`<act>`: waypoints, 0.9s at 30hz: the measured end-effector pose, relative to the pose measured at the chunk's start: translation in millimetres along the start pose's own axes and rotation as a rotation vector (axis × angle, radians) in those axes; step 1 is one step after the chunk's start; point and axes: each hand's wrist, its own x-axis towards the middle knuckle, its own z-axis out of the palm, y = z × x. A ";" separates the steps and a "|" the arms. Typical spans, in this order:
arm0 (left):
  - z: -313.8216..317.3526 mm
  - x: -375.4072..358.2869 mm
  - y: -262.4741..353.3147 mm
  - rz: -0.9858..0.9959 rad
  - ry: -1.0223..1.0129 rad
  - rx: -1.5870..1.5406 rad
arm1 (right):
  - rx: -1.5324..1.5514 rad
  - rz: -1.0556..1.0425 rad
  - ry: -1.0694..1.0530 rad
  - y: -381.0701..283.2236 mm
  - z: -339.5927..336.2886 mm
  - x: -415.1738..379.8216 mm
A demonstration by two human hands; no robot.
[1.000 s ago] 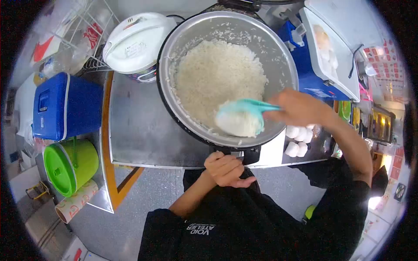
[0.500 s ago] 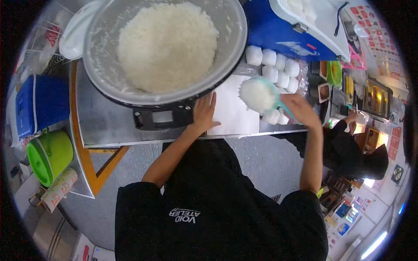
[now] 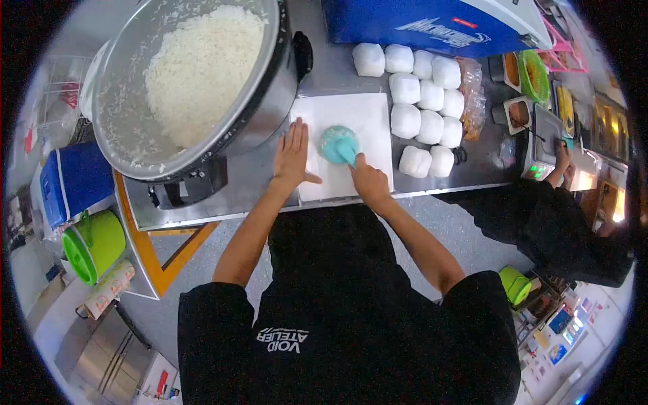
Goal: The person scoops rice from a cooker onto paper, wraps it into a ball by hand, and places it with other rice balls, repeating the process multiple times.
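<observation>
A stack of white paper sheets lies on the metal counter. My right hand grips the handle of a turquoise rice scoop, whose round bowl is turned face down over the middle of the paper. The rice under the bowl is mostly hidden. My left hand rests flat on the paper's left edge, fingers stretched out and holding nothing. To the left stands a big rice cooker pot of cooked white rice. Rows of white wrapped bundles sit right of the paper.
A blue cooler box stands at the back. On the right, a co-worker's hand is near a scale and food trays. A green bucket and another blue cooler are at the left. The counter's front edge runs before me.
My right hand has brought the rice-filled scoop left and turned it face down over the paper. My left hand stays flat at the paper's edge. The view has shifted.
</observation>
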 end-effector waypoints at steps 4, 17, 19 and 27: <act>-5.3 1.9 -3.8 0.013 0.032 -0.002 | 0.199 -0.021 0.157 5.6 15.1 -11.9; -25.7 41.0 0.0 0.020 0.207 -0.241 | 0.584 -0.492 0.560 -72.8 -254.2 -6.7; 5.7 68.7 -7.1 0.103 0.363 -0.301 | 0.468 -0.615 0.544 -97.2 -298.9 4.4; 11.9 65.2 0.6 0.055 0.615 -0.274 | 0.162 -0.781 0.453 -196.7 -341.4 80.9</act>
